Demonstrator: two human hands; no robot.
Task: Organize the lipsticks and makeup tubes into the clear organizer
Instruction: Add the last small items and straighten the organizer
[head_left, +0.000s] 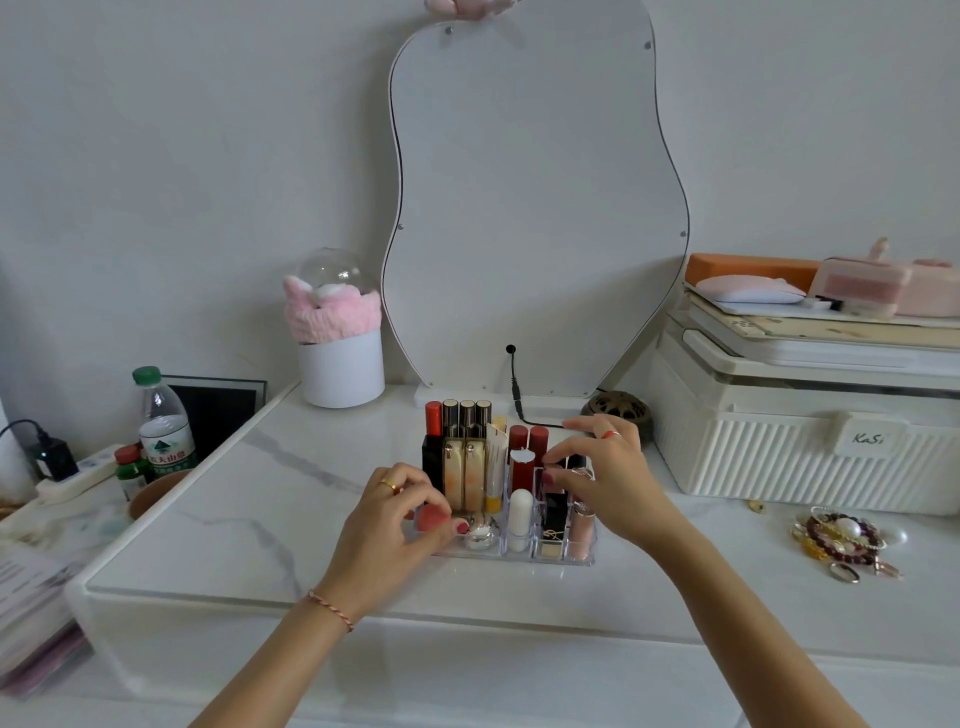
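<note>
The clear organizer (519, 558) stands on the marble tabletop, holding several upright lipsticks and tubes: a red-capped lipstick (432, 420), gold cases (453, 475), a white and yellow tube (496, 470) and a white stick (520, 519). My left hand (400, 519) rests at the organizer's front left corner, fingers closed on a coral-red rounded item (429, 518). My right hand (605, 478) reaches over the right compartments, fingertips pinching a dark lipstick (555, 480) standing there. A pink tube (581, 535) stands at the front right.
A wavy mirror (535, 208) leans against the wall behind. A white ribbed storage box (795, 447) stands at right, with bracelets (841, 540) in front. A white cup with pink cloth (340, 358) is back left. Bottles (163, 421) and a power strip sit far left.
</note>
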